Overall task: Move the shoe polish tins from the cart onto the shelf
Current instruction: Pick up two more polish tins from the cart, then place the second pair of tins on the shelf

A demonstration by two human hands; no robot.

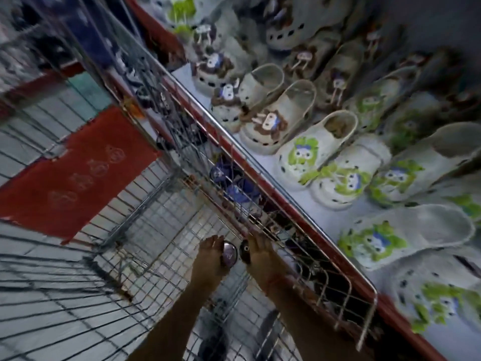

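Observation:
Both my hands reach down into the wire cart (260,162). My left hand (208,256) is closed around a round dark polish tin (229,254) with a shiny lid. My right hand (260,251) grips a second dark round tin (244,251), just to the right of the first. The two tins nearly touch, held above the cart's mesh floor. Beside the cart's right rim runs the shelf (263,162), a pale surface with a red front edge. The view is blurred.
The shelf is crowded with white clogs (299,157) bearing green and brown cartoon decorations. Dark and blue items (234,188) show through the cart's right wall. A red mat (78,173) lies on the tiled floor beyond the cart.

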